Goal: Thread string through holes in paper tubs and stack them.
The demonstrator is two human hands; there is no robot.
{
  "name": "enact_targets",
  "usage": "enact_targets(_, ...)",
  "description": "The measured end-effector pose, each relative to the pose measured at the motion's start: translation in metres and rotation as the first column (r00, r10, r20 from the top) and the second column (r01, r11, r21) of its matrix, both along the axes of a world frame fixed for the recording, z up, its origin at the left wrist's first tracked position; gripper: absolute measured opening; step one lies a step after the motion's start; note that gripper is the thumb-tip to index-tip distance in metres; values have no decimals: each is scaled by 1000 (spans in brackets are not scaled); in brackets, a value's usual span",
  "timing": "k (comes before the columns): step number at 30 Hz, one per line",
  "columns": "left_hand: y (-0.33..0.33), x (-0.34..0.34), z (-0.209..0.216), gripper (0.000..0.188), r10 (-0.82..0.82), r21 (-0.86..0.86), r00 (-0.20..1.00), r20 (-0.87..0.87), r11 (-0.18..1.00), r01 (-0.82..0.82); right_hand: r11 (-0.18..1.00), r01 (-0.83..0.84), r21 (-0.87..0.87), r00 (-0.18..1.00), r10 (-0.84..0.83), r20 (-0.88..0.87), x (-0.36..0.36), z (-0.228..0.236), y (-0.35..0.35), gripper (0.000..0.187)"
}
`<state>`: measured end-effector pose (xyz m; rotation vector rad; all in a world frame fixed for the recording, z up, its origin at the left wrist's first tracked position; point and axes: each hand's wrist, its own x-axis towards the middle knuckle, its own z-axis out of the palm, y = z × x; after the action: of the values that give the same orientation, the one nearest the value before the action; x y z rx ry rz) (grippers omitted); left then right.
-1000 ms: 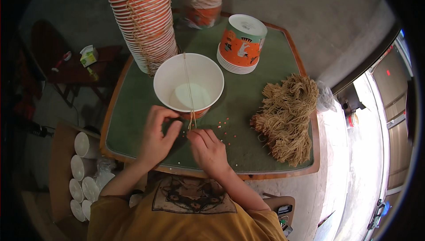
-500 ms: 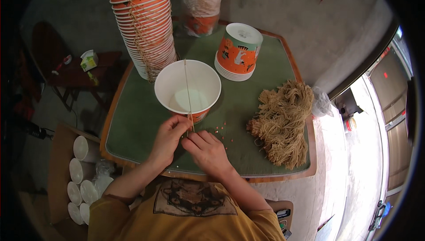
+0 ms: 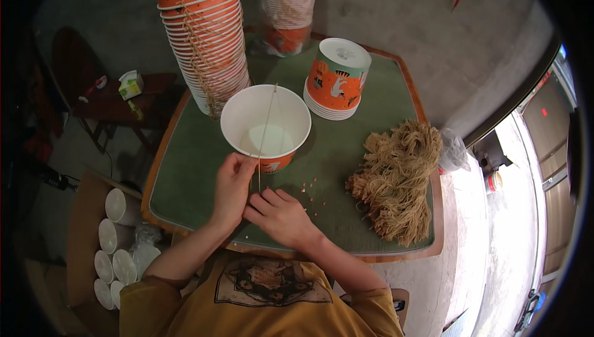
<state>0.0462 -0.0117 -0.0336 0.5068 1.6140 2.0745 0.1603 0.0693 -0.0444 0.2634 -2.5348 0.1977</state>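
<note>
A white-lined paper bucket (image 3: 277,164) with an orange printed outside stands upright on the green-topped table. A thin tan string (image 3: 268,116) is stretched across its mouth, from the far rim to the near rim and down toward me. My left hand (image 3: 231,183) pinches the string at the near rim, fingertips against the bucket. Just below and to the right, closed fingers of my right hand (image 3: 279,213) hold the string's near end; their exact grip is partly hidden. Small pinkish bits (image 3: 307,191) lie scattered right of my hands.
At the back left rises a tall stack of orange buckets (image 3: 207,46) with strings hanging along it. Upturned buckets (image 3: 337,83) stand back right, near a wrapped stack (image 3: 288,21). A bundle of tan strings (image 3: 399,182) lies right. A carton (image 3: 83,238) of white-ended buckets is lower left.
My left hand has moved up to the bucket's near rim, and the gap between my hands has widened. More string shows between them. The whole view has shifted slightly.
</note>
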Motion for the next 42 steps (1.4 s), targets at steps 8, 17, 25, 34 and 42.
enact_targets(8, -21, -24, -10, 10, -66, -165, 973, -222, 986, 29, 994, 59, 94, 993, -49, -106, 5, 33, 25, 39)
enact_targets(17, -23, -100, -40, 44, -119, -222, 739, -663, 974, -42, 916, 357, -183, 931, -366, -18, -5, 33, 104, 46)
enact_targets(25, -25, -121, 21, 83, -299, -67, 644, -704, 931, 359, 277, -7, -961, 999, -43, -20, -40, 39, 131, 28)
enact_targets(34, -30, -167, 147, 141, -185, -160, 173, -967, 976, 150, -148, -13, -989, 997, 68, -24, -84, 180, 104, 32)
enact_targets(42, 1, -225, 283, 128, 217, 309, 300, -929, 900, 307, 58, -338, -939, 906, 289, -308, -163, 296, 121, 58)
